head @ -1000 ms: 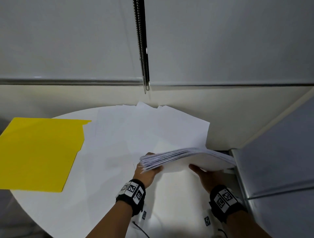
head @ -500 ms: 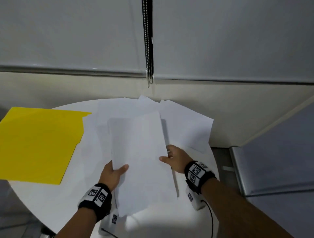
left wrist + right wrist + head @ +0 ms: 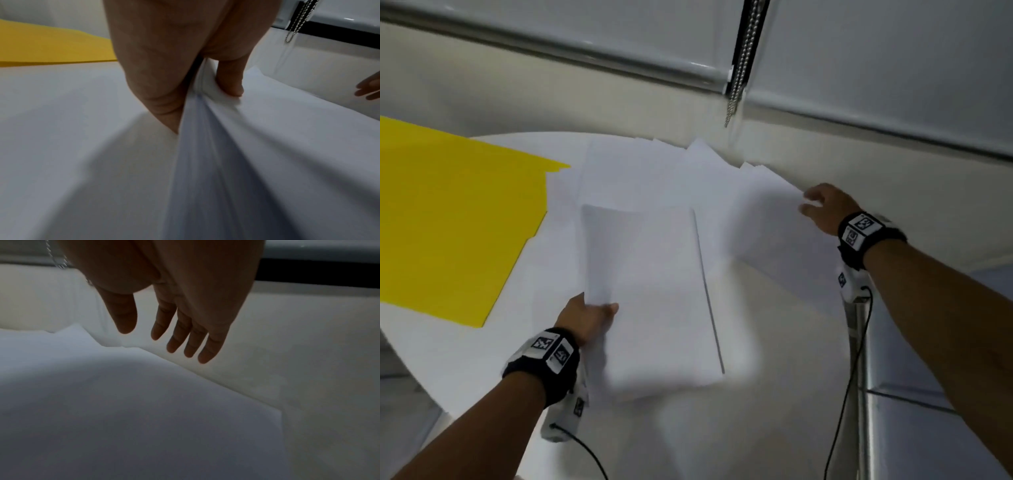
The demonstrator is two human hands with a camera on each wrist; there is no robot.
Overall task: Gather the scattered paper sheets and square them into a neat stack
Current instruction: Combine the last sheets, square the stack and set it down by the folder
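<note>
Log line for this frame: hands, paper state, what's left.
left hand: grips gathered white paper stack | right hand: open, at loose white sheets | remaining: scattered sheets uncollected

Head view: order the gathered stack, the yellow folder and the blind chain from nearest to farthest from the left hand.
1. Gathered stack: in the left hand's grip, at its near left edge.
2. Yellow folder: flat on the table, to the left.
3. Blind chain: hanging at the wall, far and to the right.

Round white table (image 3: 465, 370) vs cream wall (image 3: 893, 205). Grey blinds (image 3: 876, 61) above w/ bead chain (image 3: 739, 68). Grey cabinet (image 3: 928, 428) at right.
</note>
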